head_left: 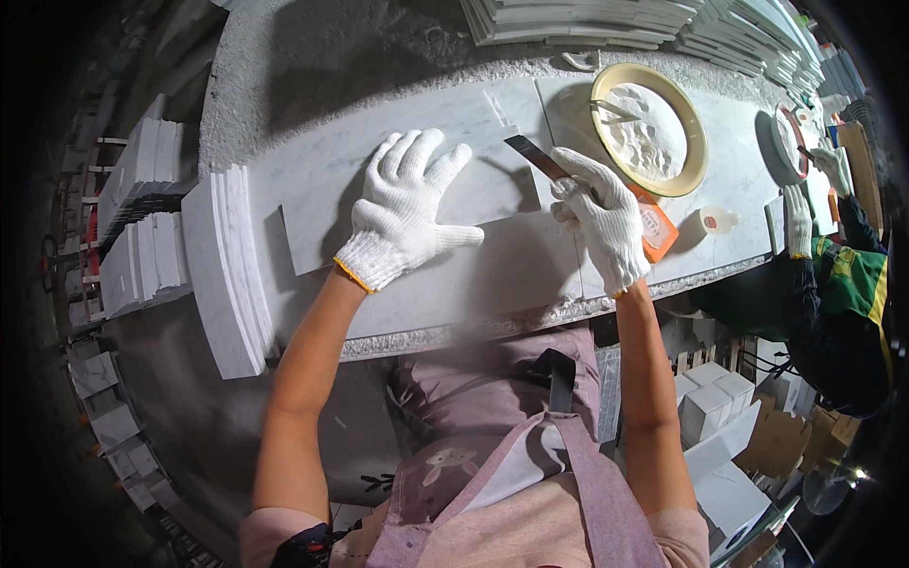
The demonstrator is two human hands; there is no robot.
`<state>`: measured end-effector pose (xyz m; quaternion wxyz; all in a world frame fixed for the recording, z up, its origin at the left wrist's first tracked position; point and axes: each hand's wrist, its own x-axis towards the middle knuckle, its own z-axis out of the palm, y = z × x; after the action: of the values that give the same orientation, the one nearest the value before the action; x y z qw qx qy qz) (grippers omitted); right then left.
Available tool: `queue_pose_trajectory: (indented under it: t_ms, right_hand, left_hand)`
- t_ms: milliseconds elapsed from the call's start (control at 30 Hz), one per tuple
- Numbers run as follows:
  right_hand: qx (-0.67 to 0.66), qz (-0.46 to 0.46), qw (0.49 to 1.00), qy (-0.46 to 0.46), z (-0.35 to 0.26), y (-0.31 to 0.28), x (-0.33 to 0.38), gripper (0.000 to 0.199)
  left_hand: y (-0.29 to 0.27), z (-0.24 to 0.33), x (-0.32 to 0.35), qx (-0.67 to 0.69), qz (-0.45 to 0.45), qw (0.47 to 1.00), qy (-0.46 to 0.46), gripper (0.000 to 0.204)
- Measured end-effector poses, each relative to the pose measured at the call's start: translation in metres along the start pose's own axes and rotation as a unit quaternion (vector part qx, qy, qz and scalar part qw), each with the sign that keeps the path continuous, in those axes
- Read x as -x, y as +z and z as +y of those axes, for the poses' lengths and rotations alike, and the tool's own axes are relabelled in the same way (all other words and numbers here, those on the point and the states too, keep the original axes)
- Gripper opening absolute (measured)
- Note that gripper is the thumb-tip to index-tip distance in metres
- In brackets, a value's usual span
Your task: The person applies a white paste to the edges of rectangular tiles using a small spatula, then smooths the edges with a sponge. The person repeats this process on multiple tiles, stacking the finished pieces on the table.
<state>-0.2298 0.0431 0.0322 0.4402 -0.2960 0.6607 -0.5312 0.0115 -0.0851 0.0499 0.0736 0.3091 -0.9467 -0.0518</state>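
Observation:
My left hand (pixel 405 210), in a white knit glove, lies with fingers spread on a grey-veined white marble tile (pixel 317 220). In my gloved right hand (pixel 606 216) is a flat, dark metal scraper (pixel 533 156), its blade pointing up and left above the tile's right end. Beneath and beside that hand is an orange plate-like piece (pixel 663 248) with white material on it. A yellow bowl (pixel 699 121) of white powdery or pasty filler (pixel 653 142) stands beyond, with a thin tool (pixel 617 110) resting in it. A small translucent bottle (pixel 718 221) lies nearby.
Thin marble tiles (pixel 227 275) stand stacked at the bench's left end. More stacks rise at the back (pixel 578 21) and far left (pixel 147 180). At the right, a co-worker (pixel 843 293) in gloves works along the same bench. White boxes (pixel 715 402) sit below, right.

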Motion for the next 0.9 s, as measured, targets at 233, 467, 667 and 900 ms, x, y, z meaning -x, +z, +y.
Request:
queue_pose_trajectory:
  t_ms: [233,467,667,900]
  right_hand:
    - [0.128,-0.011,0.987,-0.097,0.002,0.008,-0.017,0.029]
    - [0.097,-0.057,0.989,-0.092,-0.001,0.007,-0.024,0.028]
    - [0.121,-0.057,0.987,-0.091,-0.002,0.010,-0.022,0.030]
    - [0.250,-0.032,0.942,-0.220,0.006,0.010,-0.021,0.031]
  left_hand:
    - [0.008,-0.003,0.003,0.004,0.040,0.999,0.015,0.105]
    - [0.005,-0.001,0.003,0.002,0.041,0.999,0.015,0.105]
    - [0.004,-0.001,0.001,0.013,0.043,0.999,0.015,0.104]
    - [0.005,-0.001,0.001,0.020,0.044,0.999,0.014,0.107]
